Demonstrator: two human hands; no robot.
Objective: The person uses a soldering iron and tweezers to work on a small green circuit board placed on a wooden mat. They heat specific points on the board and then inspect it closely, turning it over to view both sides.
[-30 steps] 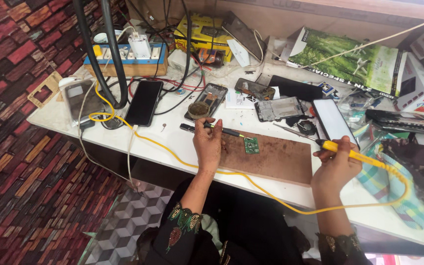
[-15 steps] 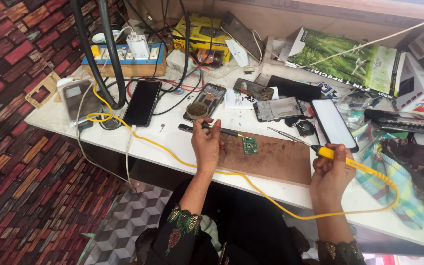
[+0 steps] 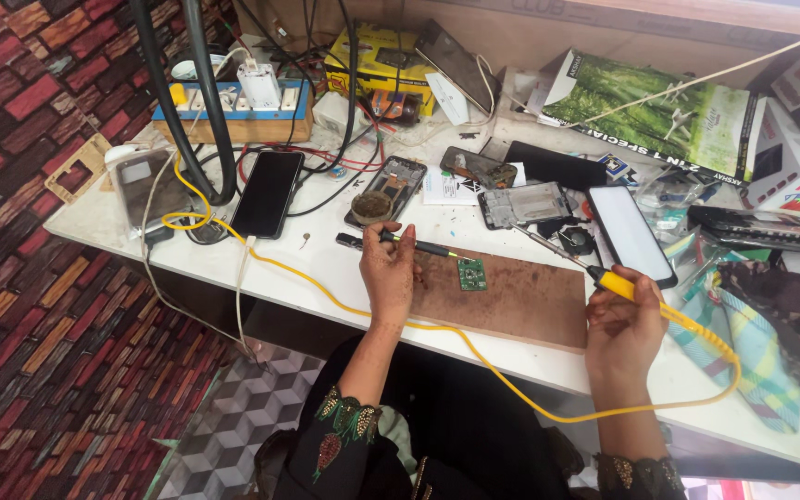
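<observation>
My left hand (image 3: 391, 273) rests on the left end of a brown wooden board (image 3: 520, 301) and grips black tweezers (image 3: 418, 246), whose tip points at a small green circuit board (image 3: 471, 274) lying on the wood. My right hand (image 3: 624, 324) holds a yellow-handled soldering iron (image 3: 604, 276) at the board's right end. Its metal tip (image 3: 548, 248) points up and left, toward the phone parts. A yellow cord (image 3: 344, 301) runs from the iron across the table's front edge.
On the white table (image 3: 326, 268) lie a black phone (image 3: 268, 193), a white-screened phone (image 3: 631, 233), opened phone frames (image 3: 522, 204), a flux tin (image 3: 372, 205), a blue power strip (image 3: 233, 102), a checked cloth (image 3: 743, 343) and boxes (image 3: 659, 111) at the back. Brick-pattern floor at left.
My right hand has moved the soldering iron left, nearer the wooden board. My left hand stays on the board with the tweezers.
</observation>
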